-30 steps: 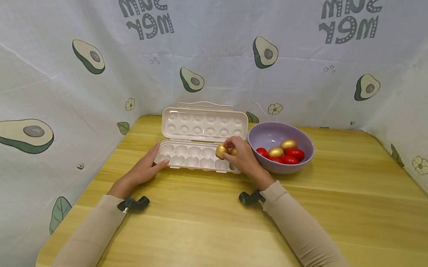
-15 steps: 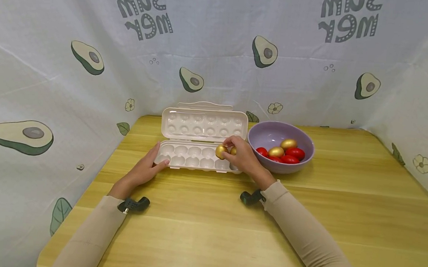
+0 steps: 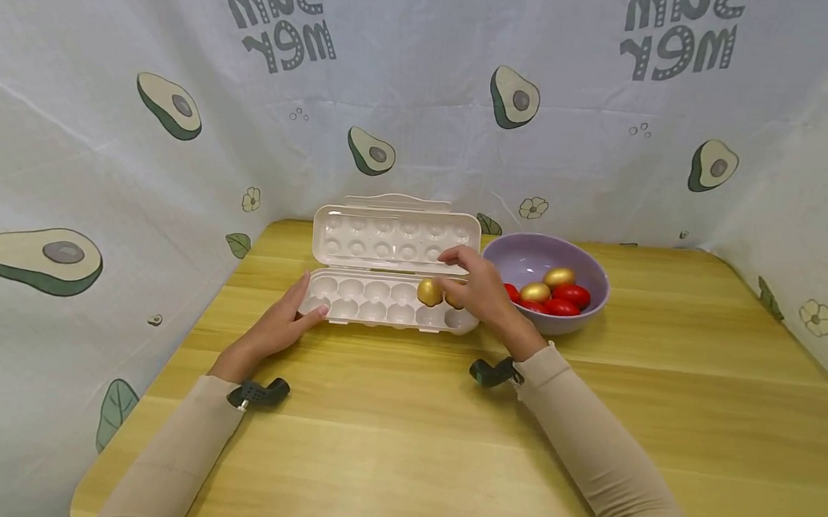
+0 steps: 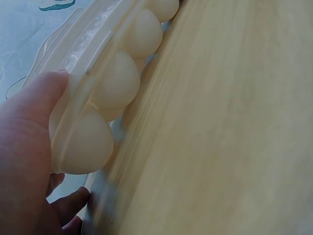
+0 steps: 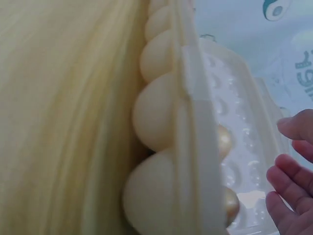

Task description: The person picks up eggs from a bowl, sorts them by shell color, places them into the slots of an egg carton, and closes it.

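Observation:
In the head view, a cream plastic egg carton (image 3: 372, 312) lies with its lid (image 3: 398, 216) tipped back. My left hand (image 3: 273, 333) holds its left end, the thumb over the rim; the left wrist view shows curled fingers below the end cup. One gold egg (image 3: 429, 292) sits in the back row toward the right. To its right, a second gold egg (image 5: 232, 205) shows over the rim in the right wrist view, partly hidden by my thumb in the head view. My right hand (image 3: 484, 294) hovers over this end, its fingers apart and holding nothing.
Right of the carton stands a purple bowl (image 3: 522, 254) holding several red eggs (image 3: 570, 294) and gold eggs. Both rest near the back of the wooden table (image 3: 387, 441), before a white curtain (image 3: 431, 115) printed with avocados.
My right hand has let go of the gold egg, spread its fingers and shifted slightly up and right. The egg stays in the carton; my left hand keeps its place.

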The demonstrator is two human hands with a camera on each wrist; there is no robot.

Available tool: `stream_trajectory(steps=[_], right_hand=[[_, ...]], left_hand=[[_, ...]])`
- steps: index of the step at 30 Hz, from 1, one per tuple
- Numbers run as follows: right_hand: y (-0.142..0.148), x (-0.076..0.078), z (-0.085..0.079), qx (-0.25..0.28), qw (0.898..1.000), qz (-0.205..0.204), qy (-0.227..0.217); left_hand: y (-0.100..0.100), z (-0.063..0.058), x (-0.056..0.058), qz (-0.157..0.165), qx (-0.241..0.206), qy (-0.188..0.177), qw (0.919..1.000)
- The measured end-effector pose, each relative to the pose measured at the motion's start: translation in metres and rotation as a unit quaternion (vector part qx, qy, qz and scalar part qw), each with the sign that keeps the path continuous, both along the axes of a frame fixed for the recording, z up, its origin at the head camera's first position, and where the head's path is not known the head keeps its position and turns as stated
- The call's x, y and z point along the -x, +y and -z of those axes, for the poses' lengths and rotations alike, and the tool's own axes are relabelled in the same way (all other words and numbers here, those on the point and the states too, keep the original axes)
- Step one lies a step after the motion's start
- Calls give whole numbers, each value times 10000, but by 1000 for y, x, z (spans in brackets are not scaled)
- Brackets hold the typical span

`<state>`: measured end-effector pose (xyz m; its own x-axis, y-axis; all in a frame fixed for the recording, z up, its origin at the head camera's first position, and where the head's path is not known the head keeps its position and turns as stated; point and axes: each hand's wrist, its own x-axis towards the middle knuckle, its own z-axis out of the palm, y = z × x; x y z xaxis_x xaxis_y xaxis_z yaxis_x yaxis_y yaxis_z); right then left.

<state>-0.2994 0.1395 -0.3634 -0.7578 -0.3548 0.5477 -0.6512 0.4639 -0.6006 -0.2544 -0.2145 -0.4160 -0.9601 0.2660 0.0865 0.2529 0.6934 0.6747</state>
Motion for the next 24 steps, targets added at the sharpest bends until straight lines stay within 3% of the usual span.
stream_trajectory(steps=[7, 15, 24], right_hand=[[15, 2, -15, 182, 9996, 212, -53], [42, 7, -23, 428, 9959, 391, -689], [75, 11, -34, 362, 9908, 535, -1193]], left_hand=[[-1, 0, 1, 24, 13, 29, 10000], [0, 0, 1, 33, 56, 34, 10000], [-1, 0, 0, 17, 44, 61, 10000]])
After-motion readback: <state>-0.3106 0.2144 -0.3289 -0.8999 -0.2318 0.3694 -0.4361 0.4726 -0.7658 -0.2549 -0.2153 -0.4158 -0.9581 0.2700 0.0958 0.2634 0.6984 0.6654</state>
